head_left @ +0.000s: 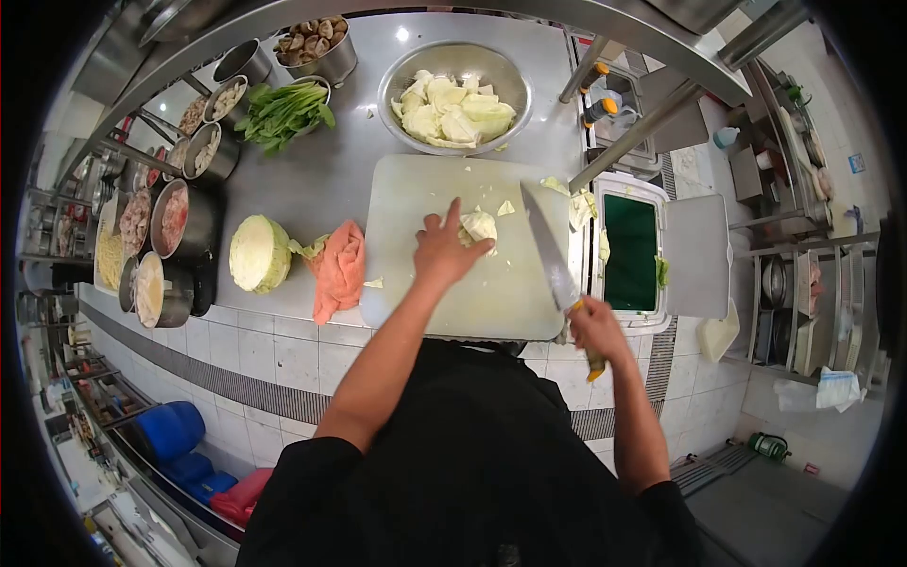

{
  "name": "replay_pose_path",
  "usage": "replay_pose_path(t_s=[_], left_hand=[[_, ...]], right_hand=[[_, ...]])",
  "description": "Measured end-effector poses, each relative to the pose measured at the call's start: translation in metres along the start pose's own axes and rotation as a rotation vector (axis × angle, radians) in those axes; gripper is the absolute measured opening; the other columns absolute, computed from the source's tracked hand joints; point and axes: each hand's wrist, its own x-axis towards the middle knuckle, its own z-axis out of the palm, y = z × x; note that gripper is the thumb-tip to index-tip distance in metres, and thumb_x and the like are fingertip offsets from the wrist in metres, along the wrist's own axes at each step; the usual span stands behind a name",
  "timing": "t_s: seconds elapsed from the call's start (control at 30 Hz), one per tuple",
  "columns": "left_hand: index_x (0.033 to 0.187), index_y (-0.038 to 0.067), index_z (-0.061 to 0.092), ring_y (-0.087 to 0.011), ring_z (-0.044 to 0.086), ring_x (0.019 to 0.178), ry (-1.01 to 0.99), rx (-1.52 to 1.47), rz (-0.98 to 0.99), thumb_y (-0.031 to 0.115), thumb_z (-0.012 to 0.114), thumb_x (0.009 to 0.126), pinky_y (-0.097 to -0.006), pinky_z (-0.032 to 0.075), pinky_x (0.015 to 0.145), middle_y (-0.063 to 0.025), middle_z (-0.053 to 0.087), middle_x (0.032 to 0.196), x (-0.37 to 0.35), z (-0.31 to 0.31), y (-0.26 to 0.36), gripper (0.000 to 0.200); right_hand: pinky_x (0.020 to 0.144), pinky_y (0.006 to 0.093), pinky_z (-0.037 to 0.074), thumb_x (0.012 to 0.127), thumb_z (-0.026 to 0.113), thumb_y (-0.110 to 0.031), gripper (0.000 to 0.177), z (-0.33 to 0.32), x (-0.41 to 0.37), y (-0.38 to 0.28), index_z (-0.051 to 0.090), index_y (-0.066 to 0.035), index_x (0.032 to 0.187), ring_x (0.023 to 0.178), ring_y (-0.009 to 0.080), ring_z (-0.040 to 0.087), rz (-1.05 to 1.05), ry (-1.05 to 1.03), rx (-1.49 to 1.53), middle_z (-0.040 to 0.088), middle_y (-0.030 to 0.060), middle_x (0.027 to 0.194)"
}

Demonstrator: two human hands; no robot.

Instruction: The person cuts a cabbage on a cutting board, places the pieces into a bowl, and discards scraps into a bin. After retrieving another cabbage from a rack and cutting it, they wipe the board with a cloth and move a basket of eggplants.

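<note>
A white cutting board (416, 184) lies on the steel counter in front of me. On it sits a pale chunk of cabbage (480, 224) with small scraps around it. My left hand (447, 248) is spread over the board, its thumb and forefinger either side of the chunk and right at its edge. The handle of a large kitchen knife (550, 248) is wrapped in my right hand (597, 329), at the board's right edge; the blade points away from me. Behind the board, a steel bowl (386, 94) holds cut cabbage pieces.
Left of the board are an orange cloth (338, 269) and a cut cabbage head (260, 253). Leafy greens (282, 113) and several metal pots of ingredients stand farther left. A green-lined bin (631, 250) with cabbage scraps is at right, below a metal shelf post (638, 132).
</note>
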Motion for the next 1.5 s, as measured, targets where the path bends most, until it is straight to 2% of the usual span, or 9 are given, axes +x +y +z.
replay_pose_path(t_s=[0.27,0.53,0.67,0.8,0.9,1.0,1.07,1.1,1.5], left_hand=[[0.138,0.013,0.051,-0.0445,0.054,0.110,0.168,-0.212,0.099,0.030,0.073,0.077,-0.0478,0.051,0.091,-0.0211,0.045,0.131,0.015,0.065,0.016,0.067],[0.135,-0.001,0.054,-0.0335,0.067,0.096,0.414,-0.476,0.425,0.026,0.075,0.073,-0.0394,0.052,0.086,-0.0260,0.067,0.106,0.079,-0.035,0.051,0.070],[0.150,0.002,0.037,-0.0409,0.052,0.128,0.237,-0.638,0.349,0.040,0.081,0.070,-0.0422,0.044,0.106,-0.0314,0.052,0.137,0.138,-0.086,0.066,0.099],[0.151,0.002,0.036,-0.0390,0.040,0.139,0.641,-0.618,0.297,0.037,0.082,0.075,-0.0419,0.033,0.115,-0.0249,0.045,0.146,0.056,-0.141,0.001,0.095],[0.138,-0.003,0.048,-0.0367,0.046,0.129,1.370,-0.353,-0.073,0.028,0.086,0.074,-0.0456,0.038,0.110,-0.0207,0.056,0.130,0.000,-0.168,-0.153,0.080],[0.145,0.001,0.040,-0.0377,0.046,0.130,1.294,-0.371,-0.350,0.028,0.086,0.075,-0.0518,0.043,0.106,-0.0195,0.046,0.143,-0.034,-0.164,-0.325,0.089],[0.149,0.010,0.038,-0.0436,0.046,0.129,0.583,-1.497,-0.711,0.030,0.085,0.075,-0.0639,0.047,0.097,-0.0204,0.038,0.149,-0.057,-0.161,-0.334,0.089],[0.149,0.010,0.038,-0.0436,0.046,0.129,0.592,-1.500,-0.710,0.030,0.085,0.075,-0.0639,0.047,0.097,-0.0204,0.038,0.149,-0.056,-0.156,-0.340,0.089],[0.147,0.015,0.034,-0.0368,0.051,0.128,0.464,-1.790,0.066,0.023,0.067,0.087,-0.0584,0.050,0.098,-0.0137,0.047,0.143,-0.020,-0.102,-0.272,0.069]], right_hand=[[0.048,0.0283,0.048,0.093,0.063,-0.022,0.021,0.066,0.014,-0.003,0.060,-0.002,0.096,0.049,0.0120,0.056,-0.066,-0.115,0.024,0.058,0.0044,0.064],[0.049,0.0320,0.049,0.090,0.061,-0.029,0.027,0.048,0.009,-0.127,0.058,-0.002,0.089,0.048,0.0150,0.059,-0.227,0.048,-0.148,0.060,0.0069,0.062],[0.059,0.0436,0.052,0.093,0.060,-0.034,0.034,0.042,0.072,-0.180,0.059,0.000,0.098,0.061,0.0332,0.068,-0.427,0.226,-0.360,0.067,0.0196,0.072],[0.067,0.0498,0.050,0.096,0.057,-0.043,0.039,0.040,0.027,-0.180,0.062,-0.007,0.108,0.079,0.0439,0.066,-0.493,0.389,-0.639,0.067,0.0218,0.078],[0.069,0.0474,0.052,0.093,0.064,-0.041,0.047,0.044,0.005,-0.114,0.060,-0.013,0.131,0.078,0.0399,0.069,-0.476,0.311,-0.712,0.070,0.0199,0.081],[0.071,0.0457,0.053,0.087,0.071,-0.038,0.054,0.063,0.014,-0.074,0.059,-0.015,0.134,0.082,0.0384,0.068,-0.506,0.336,-0.811,0.069,0.0196,0.092],[0.070,0.0467,0.053,0.086,0.071,-0.038,0.053,0.073,0.036,-0.062,0.060,-0.017,0.133,0.079,0.0381,0.068,-0.433,0.346,-0.891,0.067,0.0178,0.092],[0.070,0.0470,0.053,0.086,0.072,-0.037,0.051,0.075,0.050,-0.054,0.060,-0.017,0.133,0.080,0.0377,0.067,-0.420,0.379,-0.919,0.066,0.0170,0.095],[0.075,0.0351,0.050,0.089,0.066,-0.013,0.038,0.026,0.027,-0.024,0.062,-0.008,0.127,0.090,0.0242,0.059,-0.533,0.604,-0.428,0.056,0.0127,0.115]])
